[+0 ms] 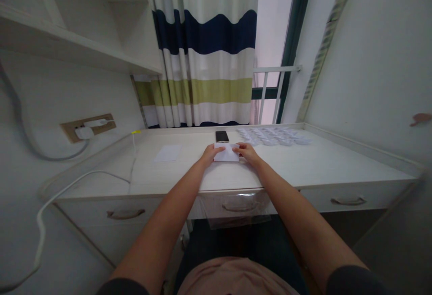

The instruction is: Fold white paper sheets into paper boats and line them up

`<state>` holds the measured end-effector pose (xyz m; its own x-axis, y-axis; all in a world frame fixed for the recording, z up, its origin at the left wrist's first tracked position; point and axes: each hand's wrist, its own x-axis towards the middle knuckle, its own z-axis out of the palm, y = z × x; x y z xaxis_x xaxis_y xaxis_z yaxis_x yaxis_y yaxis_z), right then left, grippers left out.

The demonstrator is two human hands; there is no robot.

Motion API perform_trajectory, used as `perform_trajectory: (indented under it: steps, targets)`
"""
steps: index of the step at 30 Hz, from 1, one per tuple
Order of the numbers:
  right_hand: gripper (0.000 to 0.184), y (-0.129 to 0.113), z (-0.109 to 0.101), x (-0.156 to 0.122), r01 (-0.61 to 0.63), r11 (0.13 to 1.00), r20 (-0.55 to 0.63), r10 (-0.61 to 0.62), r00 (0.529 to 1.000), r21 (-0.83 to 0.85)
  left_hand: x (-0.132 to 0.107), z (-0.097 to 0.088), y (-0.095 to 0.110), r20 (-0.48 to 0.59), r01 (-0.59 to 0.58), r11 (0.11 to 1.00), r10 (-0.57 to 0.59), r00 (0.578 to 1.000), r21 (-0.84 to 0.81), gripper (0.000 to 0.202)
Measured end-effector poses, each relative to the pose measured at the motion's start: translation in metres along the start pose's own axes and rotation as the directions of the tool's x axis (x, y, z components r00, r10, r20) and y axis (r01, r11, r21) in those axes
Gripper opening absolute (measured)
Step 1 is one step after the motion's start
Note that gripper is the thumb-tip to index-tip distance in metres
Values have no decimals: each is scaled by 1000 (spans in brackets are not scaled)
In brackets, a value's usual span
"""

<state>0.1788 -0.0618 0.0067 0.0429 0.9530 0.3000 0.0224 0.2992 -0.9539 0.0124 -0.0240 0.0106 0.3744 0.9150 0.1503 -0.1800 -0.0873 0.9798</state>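
Observation:
Between my two hands, just above or on the white desk [283, 164], is a small white sheet of paper [227, 154]. My left hand [209, 153] is closed on its left edge, thumb on top. My right hand [247, 152] grips the right side the same way, its thumb pointing inward. Whether the paper is folded I cannot tell. Right behind it lies a dark-screened phone [222, 136]. Several folded white paper pieces [273, 135] sit in rows to the right of the phone. A flat stack or sheet of white paper [168, 153] lies to the left.
A white cable [101, 172] crosses the desk's left side. A wall socket with a plug [84, 133] is at left, under a shelf [84, 56]. Clear plastic [232, 209] hangs over the middle drawer. A striped curtain [209, 65] hangs behind the desk.

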Motion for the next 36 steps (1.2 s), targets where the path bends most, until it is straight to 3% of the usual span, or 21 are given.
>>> perform_trajectory:
  steps: [5, 12, 20, 28, 36]
  targets:
    - [25, 0, 1, -1, -53, 999, 47, 53, 997, 0, 0, -2, 0, -33, -125, 982, 131, 991, 142, 34]
    - [25, 2, 0, 2, -18, 1000, 45, 18, 999, -15, 0, -1, 2, -83, -182, 956, 205, 975, 230, 32]
    - [23, 5, 1, 0, -18, 999, 70, 21, 997, -44, -3, 1, 3, -38, -54, 981, 62, 997, 187, 34]
    - [21, 2, 3, -1, 6, 993, 66, 1, 998, -115, -5, 1, 4, -88, -63, 937, 99, 991, 343, 19]
    - [19, -2, 6, -5, -13, 992, 87, 24, 996, -125, -1, 1, 0, -79, -53, 970, 74, 994, 237, 22]
